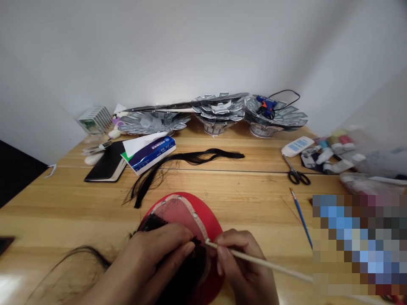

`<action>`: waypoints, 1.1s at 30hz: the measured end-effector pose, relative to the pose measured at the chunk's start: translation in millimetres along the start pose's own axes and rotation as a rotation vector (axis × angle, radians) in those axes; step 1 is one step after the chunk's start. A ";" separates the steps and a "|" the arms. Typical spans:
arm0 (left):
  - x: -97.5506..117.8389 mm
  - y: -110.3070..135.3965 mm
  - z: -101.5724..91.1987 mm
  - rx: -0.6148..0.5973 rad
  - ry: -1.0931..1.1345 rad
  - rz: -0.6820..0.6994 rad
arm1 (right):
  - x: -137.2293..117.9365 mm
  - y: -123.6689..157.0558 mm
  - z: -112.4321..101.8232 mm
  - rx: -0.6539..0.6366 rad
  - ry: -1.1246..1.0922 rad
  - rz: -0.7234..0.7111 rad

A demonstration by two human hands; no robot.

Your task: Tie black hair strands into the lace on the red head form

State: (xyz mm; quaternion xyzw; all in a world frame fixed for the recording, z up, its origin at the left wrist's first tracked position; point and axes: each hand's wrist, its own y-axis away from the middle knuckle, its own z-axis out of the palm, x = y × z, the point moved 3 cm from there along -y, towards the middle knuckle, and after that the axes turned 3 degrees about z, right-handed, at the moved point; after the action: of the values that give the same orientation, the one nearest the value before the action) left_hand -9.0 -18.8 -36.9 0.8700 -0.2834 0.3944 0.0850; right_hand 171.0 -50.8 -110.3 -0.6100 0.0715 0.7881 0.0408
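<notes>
A red rounded head form [211,212] stands at the table's front, with a sheer mesh cap [178,218] over it. A pale band [195,215] with several round pin heads edges the mesh. Black hair [187,277] covers the near part of the cap. My left hand [162,250] is closed, finger and thumb pinching black hair close to the band. In my right hand [243,262] is a long, thin pale stick [270,264], held near its tip, which meets the cap's edge beside the left fingertips. The stick's tip is too small to make out.
A loose lock of black hair [197,156] lies beyond the form, near a tissue pack [152,154] and a black notebook [108,163]. Scissors [297,173] and a blue paintbrush [301,216] lie right. Paper-covered bowls [152,120] and a glue gun [266,106] line the wall.
</notes>
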 end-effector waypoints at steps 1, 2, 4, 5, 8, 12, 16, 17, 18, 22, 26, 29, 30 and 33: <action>0.0 0.2 0.4 0.003 -0.004 -0.005 | 2.1 2.1 0.1 0.002 0.015 -0.083; 0.0 0.7 0.8 0.007 -0.008 -0.009 | 3.9 3.7 0.3 0.004 0.024 -0.159; -0.1 1.9 1.7 0.001 -0.009 -0.012 | 6.0 5.0 0.4 0.012 0.035 -0.277; 0.0 2.4 2.0 -0.003 -0.007 -0.011 | 6.1 4.6 -0.1 0.013 0.048 -0.326; 0.3 2.0 2.0 -0.017 -0.002 -0.033 | 2.8 0.3 -2.3 -0.065 0.137 -0.474; 0.3 -1.9 1.2 -0.034 0.003 -0.100 | 1.3 -4.5 -3.4 -0.174 0.267 -0.610; 2.7 -3.5 0.5 -0.030 0.045 -0.115 | 5.6 -1.2 -1.4 -0.002 0.174 -0.561; 3.0 -3.2 0.2 -0.020 0.067 -0.120 | 7.0 -0.1 -1.0 0.037 0.125 -0.490; 3.1 -2.8 -0.1 -0.008 0.098 -0.124 | 8.4 0.5 -0.9 0.057 0.072 -0.394; 0.7 0.0 -2.3 0.031 0.284 -0.122 | 12.5 -3.6 -1.7 -0.045 -0.120 0.031; -9.2 1.9 -5.7 0.060 0.418 -0.156 | 12.3 -13.8 -2.5 -0.166 -0.245 0.154; -17.5 2.6 -5.6 0.047 0.471 -0.160 | 8.6 -16.7 -0.7 -0.163 -0.259 0.208; -19.9 3.0 -5.4 0.047 0.478 -0.161 | 6.3 -16.3 0.1 -0.150 -0.254 0.231; -24.7 5.1 -4.7 0.060 0.486 -0.166 | -2.0 -13.6 1.9 -0.109 -0.230 0.274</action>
State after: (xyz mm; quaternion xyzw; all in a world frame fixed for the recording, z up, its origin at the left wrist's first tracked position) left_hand -27.9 -10.7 -52.2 0.7719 -0.1705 0.5920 0.1567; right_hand 171.7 -37.1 -108.8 -0.5017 0.1058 0.8536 -0.0922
